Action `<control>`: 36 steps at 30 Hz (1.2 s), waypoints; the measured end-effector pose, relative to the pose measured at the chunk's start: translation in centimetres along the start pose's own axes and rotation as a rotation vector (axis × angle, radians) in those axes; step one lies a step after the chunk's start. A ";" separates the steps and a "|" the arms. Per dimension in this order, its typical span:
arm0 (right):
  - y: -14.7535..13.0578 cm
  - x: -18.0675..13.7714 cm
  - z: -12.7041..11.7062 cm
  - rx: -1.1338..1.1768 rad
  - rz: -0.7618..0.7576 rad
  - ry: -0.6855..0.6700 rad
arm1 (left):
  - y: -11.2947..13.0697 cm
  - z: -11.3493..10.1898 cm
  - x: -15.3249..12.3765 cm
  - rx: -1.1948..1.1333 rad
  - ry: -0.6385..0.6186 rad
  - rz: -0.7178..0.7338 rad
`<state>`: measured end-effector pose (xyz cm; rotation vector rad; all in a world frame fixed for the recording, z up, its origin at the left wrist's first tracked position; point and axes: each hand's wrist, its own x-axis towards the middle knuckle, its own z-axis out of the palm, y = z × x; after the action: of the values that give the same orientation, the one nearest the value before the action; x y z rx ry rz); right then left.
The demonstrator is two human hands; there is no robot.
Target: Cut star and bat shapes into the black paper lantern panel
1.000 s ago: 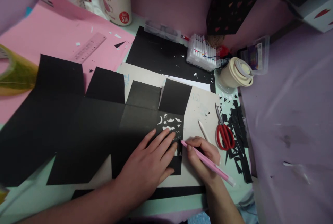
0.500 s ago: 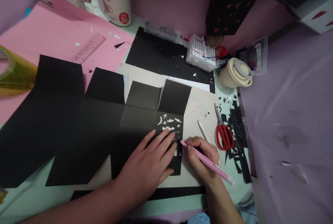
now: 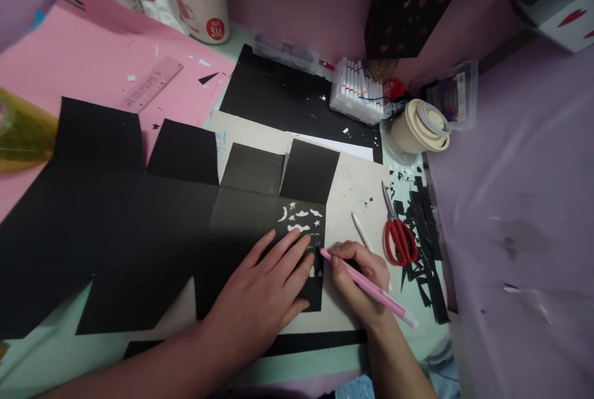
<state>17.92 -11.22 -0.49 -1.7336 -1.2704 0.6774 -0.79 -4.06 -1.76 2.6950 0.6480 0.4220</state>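
A large black card (image 3: 171, 219) with flaps lies flat in front of me. Near its right end are cut-out shapes (image 3: 297, 227), among them a moon, stars and clouds, showing pale. My left hand (image 3: 264, 291) rests flat on the card with its fingers stretched out, covering some of the shapes. In my right hand (image 3: 359, 278) is a slim pink pen-like tool (image 3: 371, 287), gripped in a pinch. Its tip touches or hovers at the card's right edge, beside my left fingertips. I cannot make out whether that tip is a blade.
Under the card lies a pale board (image 3: 357, 201), with a white pen (image 3: 362, 232) on it. Red-handled scissors (image 3: 399, 238) and black paper scraps (image 3: 427, 244) lie to the right. Behind stand a lidded cup (image 3: 413, 130) and a marker case (image 3: 356, 93). A ruler (image 3: 153, 85) lies on pink paper.
The whole view has shifted slightly, so things appear a little further left and up. Both hands keep practically the same pose on the card.
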 end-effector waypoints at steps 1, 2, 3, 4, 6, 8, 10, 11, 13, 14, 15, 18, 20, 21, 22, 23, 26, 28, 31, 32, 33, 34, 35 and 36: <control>0.0 0.0 0.0 -0.001 0.002 0.001 | 0.0 0.0 0.0 -0.001 -0.002 -0.002; 0.0 0.0 0.0 0.000 0.005 0.004 | 0.0 -0.1 0.0 -0.003 -0.004 -0.004; 0.1 0.0 0.0 0.003 0.009 0.005 | 0.0 -0.1 0.0 -0.005 -0.003 -0.006; 0.1 0.0 0.0 0.007 0.012 0.004 | 0.0 -0.1 0.0 -0.006 -0.002 -0.008; 0.1 0.0 0.1 0.009 0.011 0.003 | 0.0 -0.2 0.0 -0.010 0.003 -0.009; 0.1 0.0 0.1 0.005 0.000 0.008 | 0.0 -0.2 0.0 -0.010 0.005 -0.006; 0.1 0.1 0.1 0.000 -0.010 0.016 | 0.0 -0.1 0.0 -0.008 0.012 -0.003; 0.1 0.1 0.1 -0.002 -0.011 0.020 | 0.0 -0.1 0.0 -0.007 0.013 0.000; 0.1 0.0 0.1 -0.005 -0.011 0.027 | 0.0 -0.1 0.0 -0.003 0.015 -0.002; 0.2 0.0 0.1 -0.008 -0.011 0.028 | 0.0 0.0 0.0 -0.001 0.014 -0.002; 0.2 0.0 0.1 -0.010 -0.009 0.028 | 0.0 0.0 0.0 0.000 0.013 -0.001; 0.3 0.0 0.1 0.007 -0.010 0.040 | 0.0 0.0 0.0 0.001 0.014 0.003; 0.2 0.0 0.0 0.017 -0.006 0.044 | 0.0 0.0 0.0 -0.001 0.015 0.001; 0.2 0.0 0.0 0.016 -0.003 0.042 | 0.0 -0.1 0.0 -0.002 0.017 -0.001; 0.2 0.0 0.0 0.011 0.000 0.037 | 0.0 -0.1 0.0 -0.003 0.019 -0.002; 0.2 0.0 0.0 0.005 0.003 0.030 | 0.0 -0.1 0.1 -0.004 0.021 -0.003; 0.1 0.0 0.0 -0.006 0.007 0.021 | 0.0 -0.1 0.1 -0.005 0.026 -0.002; 0.1 -0.1 0.0 -0.009 0.009 0.020 | 0.0 0.0 0.1 -0.004 0.025 0.000; 0.2 -0.1 0.0 -0.013 0.010 0.020 | 0.0 0.0 0.0 0.000 0.018 0.000; 0.3 -0.1 0.0 -0.016 0.010 0.018 | 0.0 0.0 0.0 0.000 0.015 0.000; 0.3 -0.1 -0.1 -0.018 0.010 0.016 | 0.0 0.0 0.0 0.001 0.013 0.000; 0.3 -0.1 -0.1 -0.020 0.009 0.016 | 0.0 -0.1 0.0 0.001 0.010 0.000; 0.4 -0.1 -0.1 -0.021 0.007 0.016 | 0.0 -0.1 0.0 0.001 0.010 0.000; 0.4 -0.1 -0.1 -0.021 0.005 0.016 | 0.0 -0.1 0.0 0.001 0.010 0.000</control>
<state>18.10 -11.39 -0.79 -1.7563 -1.2661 0.6539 -0.78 -4.07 -1.68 2.6952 0.6513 0.4351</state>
